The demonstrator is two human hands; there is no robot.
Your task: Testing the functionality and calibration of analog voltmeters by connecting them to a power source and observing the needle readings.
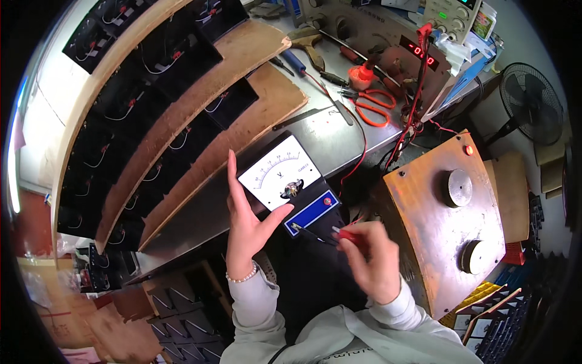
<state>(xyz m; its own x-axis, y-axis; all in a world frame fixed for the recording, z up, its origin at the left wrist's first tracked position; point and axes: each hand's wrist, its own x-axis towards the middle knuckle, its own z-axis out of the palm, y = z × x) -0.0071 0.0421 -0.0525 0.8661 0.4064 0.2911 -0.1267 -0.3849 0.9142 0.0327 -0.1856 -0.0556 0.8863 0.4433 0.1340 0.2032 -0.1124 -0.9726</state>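
My left hand [247,225] grips an analog panel voltmeter [280,171] with a white dial and black casing. It is held tilted, with the thumb across its lower front edge and the fingers along its left side. A blue terminal strip [312,213] runs along the meter's lower part. On the strip's left end sits a black alligator clip [307,233]; a red-ringed terminal [327,201] shows at the right end. Just below the strip, my right hand [374,262] pinches a red alligator clip [347,235], its metal tip apart from the red-ringed terminal.
Curved wooden shelves [267,100] at left hold several black meter housings. On the metal bench [315,130] lie pliers [309,48], a screwdriver [293,60] and red-handled scissors [373,109]. A power supply [376,30] stands behind. At right are a metal box with two knobs [448,224] and a fan [530,103].
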